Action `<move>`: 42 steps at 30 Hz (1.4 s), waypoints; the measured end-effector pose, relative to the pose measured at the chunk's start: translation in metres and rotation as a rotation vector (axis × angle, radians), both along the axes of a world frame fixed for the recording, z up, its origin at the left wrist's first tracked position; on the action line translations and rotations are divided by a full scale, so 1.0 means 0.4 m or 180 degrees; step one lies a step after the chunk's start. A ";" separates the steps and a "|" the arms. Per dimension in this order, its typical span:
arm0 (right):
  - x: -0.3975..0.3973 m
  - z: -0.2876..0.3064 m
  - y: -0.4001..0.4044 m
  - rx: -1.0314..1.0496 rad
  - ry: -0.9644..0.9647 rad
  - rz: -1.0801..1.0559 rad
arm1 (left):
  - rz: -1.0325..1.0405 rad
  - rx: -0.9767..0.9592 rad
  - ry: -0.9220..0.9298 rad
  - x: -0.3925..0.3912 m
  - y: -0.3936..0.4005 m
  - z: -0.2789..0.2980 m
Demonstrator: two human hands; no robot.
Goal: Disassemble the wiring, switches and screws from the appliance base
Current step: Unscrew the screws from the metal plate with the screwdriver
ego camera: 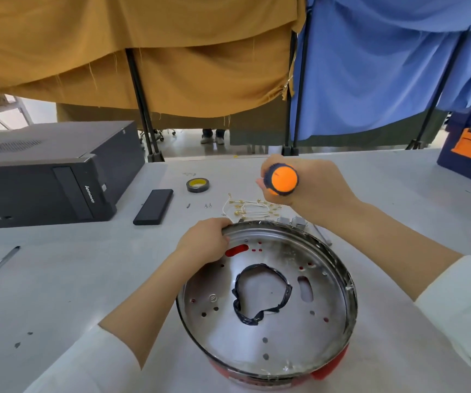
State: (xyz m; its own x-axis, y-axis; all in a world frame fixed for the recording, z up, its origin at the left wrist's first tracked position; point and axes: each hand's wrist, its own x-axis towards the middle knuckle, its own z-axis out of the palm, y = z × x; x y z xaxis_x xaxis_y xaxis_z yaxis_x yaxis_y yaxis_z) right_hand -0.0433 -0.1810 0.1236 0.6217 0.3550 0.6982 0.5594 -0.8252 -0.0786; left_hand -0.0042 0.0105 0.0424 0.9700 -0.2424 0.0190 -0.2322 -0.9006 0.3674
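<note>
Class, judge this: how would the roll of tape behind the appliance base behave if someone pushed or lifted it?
The roll of tape lies flat on the table, so it would probably slide, not roll. It looks small and hollow, likely light. Stood on edge, it could roll away.

"lenovo" — black computer case (58,177)

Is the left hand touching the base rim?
Touching. The head view shows the left hand with fingers curled over the far rim of the base.

appliance base (260,336) looking shiny scuffed metal | table (87,265) reading matt, smooth | curtains (172,66) hanging as frayed cloth | computer case (44,154) showing matt black
</note>
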 end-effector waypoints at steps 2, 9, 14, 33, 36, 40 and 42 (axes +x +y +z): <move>-0.001 0.011 0.013 0.0334 0.0133 -0.0001 | -0.0006 -0.0003 -0.0031 -0.001 -0.001 0.000; -0.006 0.079 0.056 0.1310 -0.0061 0.0199 | -0.0020 -0.0006 -0.0076 -0.014 -0.002 0.004; 0.000 0.072 0.058 0.1676 -0.0082 0.0317 | -0.0095 0.0025 -0.0109 -0.009 -0.001 -0.004; 0.035 -0.010 0.062 0.1835 0.0230 0.0270 | -0.0050 -0.0031 -0.0180 0.007 0.004 -0.025; 0.034 -0.011 0.065 0.1799 0.0243 0.0273 | -0.0046 -0.0029 -0.0180 0.008 0.004 -0.024; 0.035 -0.012 0.066 0.1765 0.0218 0.0289 | -0.0036 -0.0045 -0.0184 0.008 0.005 -0.026; 0.036 -0.015 0.063 0.1755 0.0218 0.0273 | -0.0039 -0.0058 -0.0195 0.007 0.006 -0.027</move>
State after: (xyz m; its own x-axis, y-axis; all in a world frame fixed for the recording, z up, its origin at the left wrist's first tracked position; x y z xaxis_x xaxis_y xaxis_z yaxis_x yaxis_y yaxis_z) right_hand -0.0288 -0.1557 0.1177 0.6570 0.0002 0.7539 0.6012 -0.6034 -0.5238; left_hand -0.0012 0.0128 0.0315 0.9638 -0.2534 0.0827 -0.2658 -0.8908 0.3686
